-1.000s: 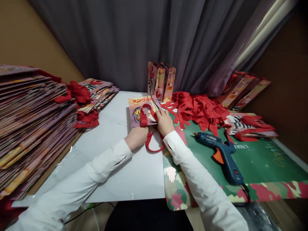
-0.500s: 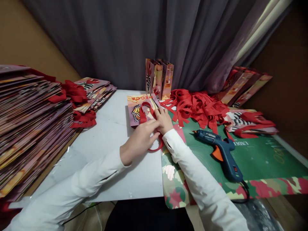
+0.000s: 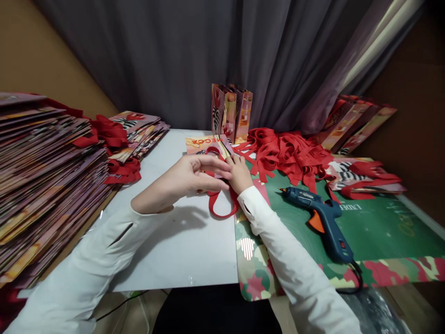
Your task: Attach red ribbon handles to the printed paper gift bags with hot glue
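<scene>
A flat paper gift bag (image 3: 193,144) printed "MECCA" lies on the white tabletop in front of me. A red ribbon handle (image 3: 222,215) loops over it and down past its near edge. My right hand (image 3: 240,175) rests on the bag's right side, fingers bent over the edge and ribbon; its thumb is hidden. Raised above the bag, my left hand (image 3: 187,178) has its thumb and fingers apart, with nothing seen between them. Its fingertips come close to my right hand and cover much of the bag.
A blue glue gun (image 3: 321,218) lies on a green mat (image 3: 375,232) at right. Behind it are a heap of red ribbons (image 3: 288,155) and a ribboned bag (image 3: 347,174). Finished bags (image 3: 229,113) stand at the back. Tall stacks of flat bags (image 3: 45,185) fill the left.
My left hand has lifted off the ribbon and bag and its thumb and fingers have spread. My right hand stays at the bag's right side.
</scene>
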A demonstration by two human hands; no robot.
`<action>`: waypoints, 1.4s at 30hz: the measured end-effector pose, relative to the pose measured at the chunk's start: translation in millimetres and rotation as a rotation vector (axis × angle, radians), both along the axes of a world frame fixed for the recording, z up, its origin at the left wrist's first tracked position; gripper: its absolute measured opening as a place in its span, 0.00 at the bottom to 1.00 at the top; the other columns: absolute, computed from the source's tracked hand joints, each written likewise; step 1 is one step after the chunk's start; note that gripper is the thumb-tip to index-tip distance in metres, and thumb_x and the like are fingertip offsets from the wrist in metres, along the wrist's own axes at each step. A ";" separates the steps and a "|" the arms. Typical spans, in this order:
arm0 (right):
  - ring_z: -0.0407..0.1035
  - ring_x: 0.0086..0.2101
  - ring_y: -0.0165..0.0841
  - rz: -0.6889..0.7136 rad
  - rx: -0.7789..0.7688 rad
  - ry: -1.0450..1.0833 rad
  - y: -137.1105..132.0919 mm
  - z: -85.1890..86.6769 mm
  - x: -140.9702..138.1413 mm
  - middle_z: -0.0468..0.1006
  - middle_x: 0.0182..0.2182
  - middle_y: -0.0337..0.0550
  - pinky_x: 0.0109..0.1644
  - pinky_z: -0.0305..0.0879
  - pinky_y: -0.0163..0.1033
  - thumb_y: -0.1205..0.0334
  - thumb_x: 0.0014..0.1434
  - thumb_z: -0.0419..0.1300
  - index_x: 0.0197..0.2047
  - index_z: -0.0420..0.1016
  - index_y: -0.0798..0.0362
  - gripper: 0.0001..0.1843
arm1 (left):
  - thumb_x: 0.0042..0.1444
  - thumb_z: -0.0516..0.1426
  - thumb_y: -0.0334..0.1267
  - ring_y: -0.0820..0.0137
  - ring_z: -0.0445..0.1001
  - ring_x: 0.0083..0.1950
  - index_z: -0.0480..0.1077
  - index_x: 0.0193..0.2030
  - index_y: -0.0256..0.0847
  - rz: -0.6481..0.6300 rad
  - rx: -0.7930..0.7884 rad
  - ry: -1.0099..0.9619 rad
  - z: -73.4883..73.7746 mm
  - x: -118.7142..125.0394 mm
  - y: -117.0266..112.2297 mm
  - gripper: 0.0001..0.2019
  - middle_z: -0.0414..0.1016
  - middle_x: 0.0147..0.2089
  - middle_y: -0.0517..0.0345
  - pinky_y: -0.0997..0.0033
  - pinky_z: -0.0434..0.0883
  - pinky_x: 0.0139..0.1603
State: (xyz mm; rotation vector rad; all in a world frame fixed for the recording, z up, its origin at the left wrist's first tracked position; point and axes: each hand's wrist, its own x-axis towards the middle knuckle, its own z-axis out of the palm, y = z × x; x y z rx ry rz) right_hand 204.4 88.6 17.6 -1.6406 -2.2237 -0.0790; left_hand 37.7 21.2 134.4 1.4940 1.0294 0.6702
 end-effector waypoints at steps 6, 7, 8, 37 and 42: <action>0.58 0.50 0.44 -0.022 0.014 0.046 -4.4 3.5 0.0 0.68 0.54 0.57 0.55 0.61 0.47 0.68 0.66 0.47 0.64 0.61 0.59 0.24 | 0.52 0.64 0.40 0.67 0.80 0.43 0.73 0.50 0.41 -0.005 0.055 -0.067 13.4 -11.2 2.3 0.18 0.80 0.45 0.52 0.72 0.78 0.41; 0.58 0.50 0.44 -0.024 0.022 0.057 -5.6 4.2 0.0 0.68 0.53 0.56 0.55 0.61 0.47 0.69 0.66 0.47 0.63 0.62 0.58 0.23 | 0.53 0.64 0.39 0.66 0.80 0.44 0.73 0.50 0.40 0.000 0.052 -0.070 16.6 -13.2 2.6 0.17 0.80 0.47 0.51 0.71 0.78 0.42; 0.57 0.50 0.44 -0.025 0.028 0.063 -6.4 4.6 0.1 0.68 0.54 0.56 0.54 0.62 0.47 0.70 0.66 0.46 0.62 0.63 0.58 0.23 | 0.53 0.63 0.39 0.65 0.80 0.45 0.73 0.50 0.40 0.005 0.049 -0.070 19.4 -15.2 2.8 0.17 0.79 0.49 0.51 0.71 0.79 0.43; 0.58 0.49 0.44 -0.022 0.049 0.093 -4.5 3.0 2.3 0.69 0.52 0.55 0.54 0.59 0.46 0.74 0.61 0.48 0.53 0.70 0.57 0.19 | 0.65 0.46 0.41 0.60 0.76 0.34 0.76 0.36 0.40 -0.234 0.705 1.203 -12.5 -13.2 -3.3 0.18 0.78 0.33 0.50 0.62 0.68 0.38; 0.57 0.50 0.44 -0.027 0.054 0.085 -4.8 5.8 3.1 0.69 0.53 0.54 0.54 0.60 0.45 0.78 0.58 0.48 0.54 0.69 0.57 0.23 | 0.60 0.44 0.22 0.53 0.71 0.54 0.73 0.49 0.30 -0.079 0.844 1.148 -81.5 -1.7 -13.9 0.19 0.75 0.48 0.38 0.50 0.66 0.57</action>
